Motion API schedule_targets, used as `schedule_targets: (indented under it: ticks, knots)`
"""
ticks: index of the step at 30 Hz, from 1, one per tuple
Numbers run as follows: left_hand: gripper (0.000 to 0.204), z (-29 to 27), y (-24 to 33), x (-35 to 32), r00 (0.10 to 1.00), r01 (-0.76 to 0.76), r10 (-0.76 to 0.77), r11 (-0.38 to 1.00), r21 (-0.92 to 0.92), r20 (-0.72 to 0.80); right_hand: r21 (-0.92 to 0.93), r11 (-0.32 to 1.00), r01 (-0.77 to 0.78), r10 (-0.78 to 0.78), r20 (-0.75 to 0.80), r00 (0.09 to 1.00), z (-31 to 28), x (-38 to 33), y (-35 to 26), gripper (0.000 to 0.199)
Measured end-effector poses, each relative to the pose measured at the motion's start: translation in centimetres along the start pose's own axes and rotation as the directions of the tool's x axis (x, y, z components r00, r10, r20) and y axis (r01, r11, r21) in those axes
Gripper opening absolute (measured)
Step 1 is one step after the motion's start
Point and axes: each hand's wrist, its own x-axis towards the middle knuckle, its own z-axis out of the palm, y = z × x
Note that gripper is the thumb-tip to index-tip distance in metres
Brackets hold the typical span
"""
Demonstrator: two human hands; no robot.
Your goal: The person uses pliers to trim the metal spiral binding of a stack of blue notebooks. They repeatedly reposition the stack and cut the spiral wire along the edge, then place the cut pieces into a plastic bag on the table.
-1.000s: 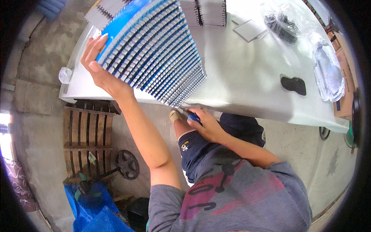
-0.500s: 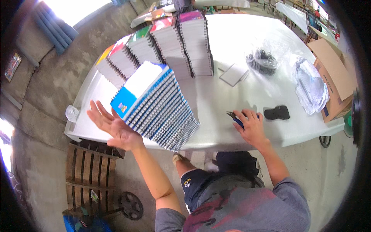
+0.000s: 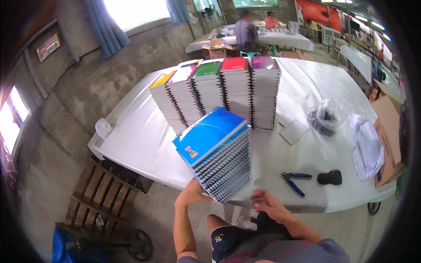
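Observation:
A tall stack of blue spiral notebooks (image 3: 221,160) stands near the table's front edge, bindings turned toward me. My left hand (image 3: 193,194) is at its lower left corner, the thumb along the base and the other fingers partly hidden by the stack. Just right of the stack's base, my right hand (image 3: 269,207) is held at the table edge, empty, its fingers loosely bent and apart. Blue-handled cutting pliers (image 3: 296,182) lie with handles spread on the table, beyond my right hand. To their right sits a small black pad-like object (image 3: 329,177).
Stacks of spiral notebooks with yellow, green, red and purple covers (image 3: 237,90) stand behind. Small cards (image 3: 294,131), a plastic bag of black coils (image 3: 323,120), crumpled white plastic (image 3: 367,149) and a cardboard box (image 3: 388,136) are rightward. A wooden pallet (image 3: 98,190) is lower left.
My right hand has let go of the pliers and moved left toward the stack. My left hand has gone from beside the top cover down to the stack's lower corner. The view has tilted up.

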Motion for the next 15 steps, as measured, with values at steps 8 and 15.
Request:
schedule_targets:
  ticks: [8,15]
  knots:
    - [0.094,-1.0,-3.9,2.1,0.988,-0.121,0.111,0.988,0.095,0.108,0.761,0.639,-0.112,0.171,0.001,0.985,3.3,2.9,0.0,0.052]
    - [0.064,-1.3,-3.5,2.5,0.978,-0.208,0.209,0.977,0.045,-0.01,0.677,0.736,0.014,0.095,-0.123,0.988,5.4,5.2,0.2,0.043]
